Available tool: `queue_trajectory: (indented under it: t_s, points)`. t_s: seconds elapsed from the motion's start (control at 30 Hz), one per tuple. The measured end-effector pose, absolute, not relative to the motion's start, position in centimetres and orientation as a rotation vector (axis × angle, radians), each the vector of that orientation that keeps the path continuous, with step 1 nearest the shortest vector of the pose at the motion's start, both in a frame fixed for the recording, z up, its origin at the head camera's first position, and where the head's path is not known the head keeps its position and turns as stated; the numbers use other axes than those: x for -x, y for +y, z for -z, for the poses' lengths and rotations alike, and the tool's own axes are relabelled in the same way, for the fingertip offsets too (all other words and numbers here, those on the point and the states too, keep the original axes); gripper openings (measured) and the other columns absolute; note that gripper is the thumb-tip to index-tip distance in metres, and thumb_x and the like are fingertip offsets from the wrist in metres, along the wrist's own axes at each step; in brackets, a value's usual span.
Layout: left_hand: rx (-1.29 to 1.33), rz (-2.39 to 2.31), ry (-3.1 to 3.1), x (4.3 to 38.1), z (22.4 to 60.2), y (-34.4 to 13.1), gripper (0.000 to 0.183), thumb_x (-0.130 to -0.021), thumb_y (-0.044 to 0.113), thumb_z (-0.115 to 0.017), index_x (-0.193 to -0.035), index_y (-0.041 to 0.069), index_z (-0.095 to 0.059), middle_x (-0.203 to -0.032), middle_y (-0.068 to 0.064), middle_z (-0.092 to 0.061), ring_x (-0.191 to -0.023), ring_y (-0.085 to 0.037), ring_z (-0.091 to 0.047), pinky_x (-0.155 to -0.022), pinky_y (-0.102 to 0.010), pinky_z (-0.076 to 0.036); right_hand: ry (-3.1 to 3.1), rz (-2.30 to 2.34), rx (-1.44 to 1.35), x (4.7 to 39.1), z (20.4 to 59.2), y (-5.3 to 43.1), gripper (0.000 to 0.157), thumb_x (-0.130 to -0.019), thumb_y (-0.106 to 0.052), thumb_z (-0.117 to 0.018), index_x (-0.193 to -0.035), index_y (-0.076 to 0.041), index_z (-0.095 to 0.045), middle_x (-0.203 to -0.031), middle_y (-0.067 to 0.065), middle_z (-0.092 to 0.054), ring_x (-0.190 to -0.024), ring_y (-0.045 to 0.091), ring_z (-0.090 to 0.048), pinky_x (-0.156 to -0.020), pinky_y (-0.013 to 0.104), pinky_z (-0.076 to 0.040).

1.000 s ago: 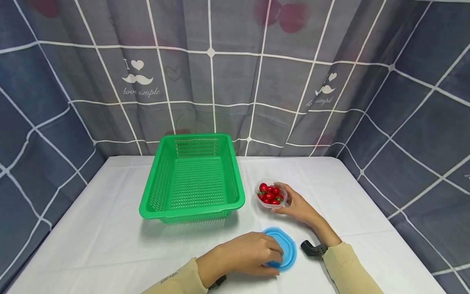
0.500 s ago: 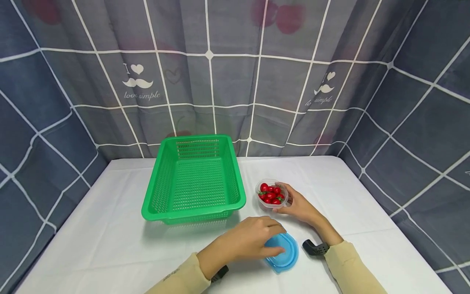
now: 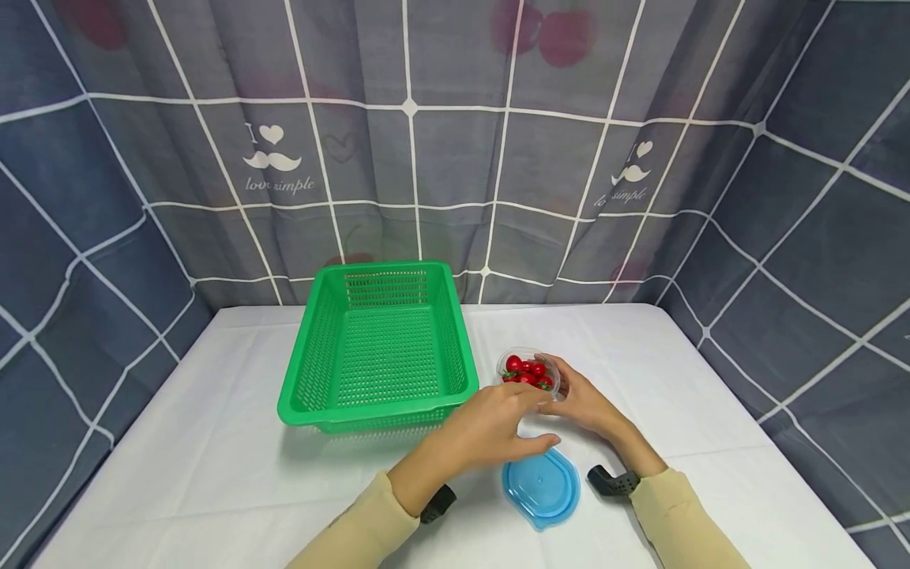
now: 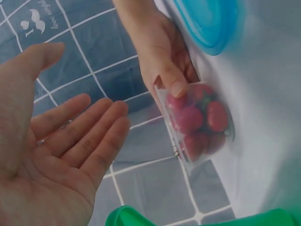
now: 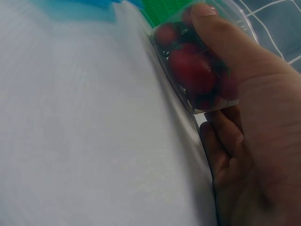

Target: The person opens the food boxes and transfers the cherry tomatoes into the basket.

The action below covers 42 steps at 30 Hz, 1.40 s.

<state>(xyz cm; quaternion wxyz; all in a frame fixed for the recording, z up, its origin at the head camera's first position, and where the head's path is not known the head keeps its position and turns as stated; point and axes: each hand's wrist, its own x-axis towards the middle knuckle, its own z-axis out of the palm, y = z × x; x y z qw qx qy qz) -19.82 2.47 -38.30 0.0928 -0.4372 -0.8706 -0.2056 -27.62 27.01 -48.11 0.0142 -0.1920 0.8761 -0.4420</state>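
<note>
My right hand (image 3: 579, 401) holds a clear plastic container (image 3: 500, 368) by its right side, thumb at the near side. Several red cherry tomatoes (image 3: 538, 368) with green stems fill it, and it stands on the white table without a cover. In the right wrist view the thumb (image 5: 225, 40) presses along the container's wall. My left hand (image 3: 490, 427) hovers just in front of the container, partly covering its near edge from the head camera. Its fingers are loosely extended and the palm holds nothing in the left wrist view. A blue lid (image 3: 542, 487) lies flat below and in front of it.
A green perforated basket (image 3: 377, 417) stands left of the container, with nothing inside. White cloth covers the table (image 3: 192, 466). Grey checked curtains (image 3: 455, 158) rise behind and along both sides.
My left hand has let go of the blue lid, leaving it on the table, and has moved up and forward toward the tomato container. My right hand has kept its grip in place.
</note>
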Motion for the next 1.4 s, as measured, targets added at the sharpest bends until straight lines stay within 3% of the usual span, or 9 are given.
queue_trajectory:
  t_s: [0.27, 0.47, 0.63, 0.87, 1.2, 1.4]
  points:
    - [1.212, 0.692, -2.609, 20.8, 37.7, 3.1, 0.056, -0.094, 0.044, -0.072, -0.137, 0.010, -0.064, -0.135, -0.004, -0.068, -0.120, -0.016, -0.067, -0.097, -0.027, -0.056, 2.719, 1.373, 0.565, 27.4, 48.0, 27.0, 0.094, -0.082, -0.036, -0.087, -0.158, -0.016, -0.036, -0.156, 0.013, -0.049, -0.143, 0.041, -0.047, -0.116, 0.063, -0.036]
    - [1.170, 0.751, -2.562, 21.9, 37.5, 3.5, 0.049, -0.092, 0.037, -0.075, -0.132, 0.010, -0.066, -0.126, -0.005, -0.071, -0.112, -0.015, -0.068, -0.092, -0.023, -0.056, 2.683, 1.421, 0.589, 27.5, 48.1, 27.1, 0.090, -0.084, -0.026, -0.084, -0.159, -0.016, -0.035, -0.158, 0.014, -0.046, -0.146, 0.043, -0.043, -0.117, 0.064, -0.033]
    - [1.145, 0.810, -2.582, 22.7, 37.4, 4.0, 0.046, -0.092, 0.034, -0.074, -0.131, 0.011, -0.067, -0.126, -0.004, -0.071, -0.115, -0.017, -0.068, -0.093, -0.023, -0.055, 2.652, 1.470, 0.597, 27.5, 48.2, 27.2, 0.086, -0.085, -0.019, -0.081, -0.158, -0.012, -0.035, -0.157, 0.016, -0.047, -0.144, 0.041, -0.045, -0.117, 0.059, -0.035]
    - [1.075, 0.911, -2.633, 24.0, 37.8, 4.5, 0.039, -0.091, 0.032, -0.075, -0.123, 0.010, -0.070, -0.120, -0.005, -0.072, -0.107, -0.020, -0.070, -0.086, -0.021, -0.055, 2.715, 1.369, 0.505, 27.3, 48.0, 27.1, 0.092, -0.083, -0.036, -0.085, -0.159, -0.021, -0.036, -0.158, 0.011, -0.046, -0.145, 0.040, -0.044, -0.115, 0.064, -0.036]
    - [1.052, 0.862, -2.639, 24.3, 37.8, 5.6, 0.031, -0.092, 0.029, -0.075, -0.113, 0.007, -0.071, -0.107, -0.006, -0.073, -0.093, -0.013, -0.065, -0.078, -0.019, -0.053, 2.743, 1.345, 0.502, 27.4, 47.8, 27.0, 0.094, -0.080, -0.038, -0.087, -0.159, -0.022, -0.037, -0.156, 0.012, -0.048, -0.144, 0.038, -0.045, -0.114, 0.065, -0.037]
    - [0.983, 0.900, -2.611, 24.3, 38.4, 6.6, 0.044, -0.092, 0.030, -0.076, -0.124, 0.001, -0.069, -0.119, -0.011, -0.073, -0.108, -0.020, -0.069, -0.091, -0.027, -0.056, 2.753, 1.348, 0.564, 27.5, 47.8, 27.1, 0.088, -0.083, -0.034, -0.085, -0.156, -0.017, -0.039, -0.151, 0.016, -0.053, -0.139, 0.038, -0.051, -0.112, 0.061, -0.041]
